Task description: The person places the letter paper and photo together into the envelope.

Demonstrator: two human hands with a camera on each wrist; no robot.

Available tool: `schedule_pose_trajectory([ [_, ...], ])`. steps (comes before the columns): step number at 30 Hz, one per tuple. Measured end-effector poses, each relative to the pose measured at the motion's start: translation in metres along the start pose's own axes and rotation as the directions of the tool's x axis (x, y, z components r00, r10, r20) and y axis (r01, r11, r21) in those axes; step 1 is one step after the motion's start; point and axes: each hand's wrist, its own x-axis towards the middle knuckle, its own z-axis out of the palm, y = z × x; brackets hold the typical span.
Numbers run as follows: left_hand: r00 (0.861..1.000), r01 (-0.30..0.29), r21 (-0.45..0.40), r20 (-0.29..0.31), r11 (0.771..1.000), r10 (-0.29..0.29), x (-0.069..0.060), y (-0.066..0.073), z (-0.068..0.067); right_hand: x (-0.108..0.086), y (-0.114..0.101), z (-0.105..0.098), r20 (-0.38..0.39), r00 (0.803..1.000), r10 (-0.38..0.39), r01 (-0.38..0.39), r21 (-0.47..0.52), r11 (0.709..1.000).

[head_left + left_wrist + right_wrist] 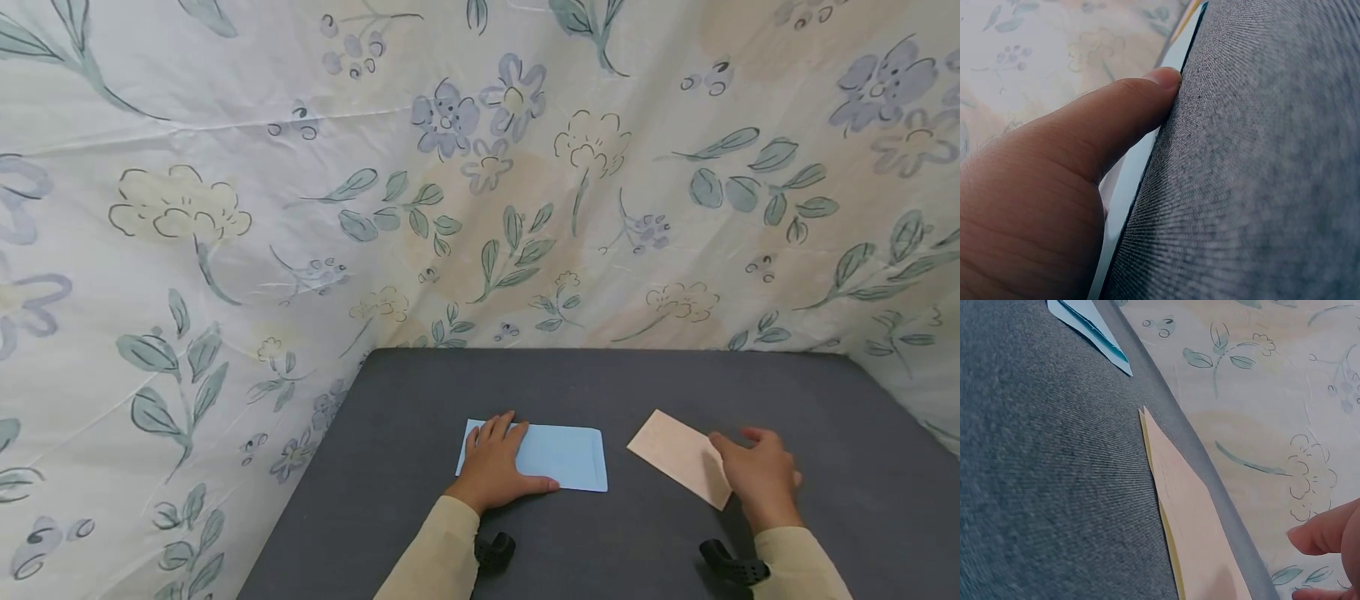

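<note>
A light blue envelope lies on the dark grey table, its flap end at the right standing slightly open in the right wrist view. My left hand rests on its left half with spread fingers, the thumb along the near edge. To the right lies a pale peach folded paper, set at a slant. Its layers part a little along one edge, showing a yellowish lower layer. My right hand hovers by the paper's right end, thumb and fingers apart, and casts a shadow on it. Nothing is held in it.
The grey table has rounded far corners. Behind it and along the left hangs a white cloth printed with flowers and leaves. Black camera mounts sit at my left wrist and my right wrist.
</note>
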Motion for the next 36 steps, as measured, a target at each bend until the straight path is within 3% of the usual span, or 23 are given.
schedule_pose_trajectory([
  [6,1.000,0.006,0.022,-0.001,1.000,-0.006,0.0010,0.0006,0.0002,0.0019,0.0003,-0.0015,0.027,0.998,0.051,-0.050,-0.015,0.999],
  [12,1.000,-0.001,0.015,-0.017,1.000,0.001,0.0024,0.0009,0.0015,0.0074,0.0009,0.0005,0.056,0.996,0.072,-0.067,-0.093,0.993],
  [18,1.000,0.009,0.011,-0.004,1.000,-0.009,0.0048,0.0010,0.0035,0.0098,0.0013,0.0008,0.106,0.992,0.062,-0.046,-0.148,0.988],
  [22,1.000,0.016,0.013,-0.002,1.000,-0.016,0.0057,0.0021,0.0023,0.0093,-0.0011,0.0031,0.095,0.995,0.041,-0.027,-0.145,0.989],
  [30,1.000,0.016,0.010,0.000,1.000,-0.016,0.0054,0.0031,0.0000,0.0032,-0.0031,0.0071,0.037,0.997,-0.064,0.065,-0.019,0.998],
  [36,1.000,0.003,0.005,-0.013,1.000,-0.003,0.0045,0.0034,-0.0011,0.0038,-0.0043,0.0059,0.021,0.997,-0.070,0.067,0.114,0.991],
])
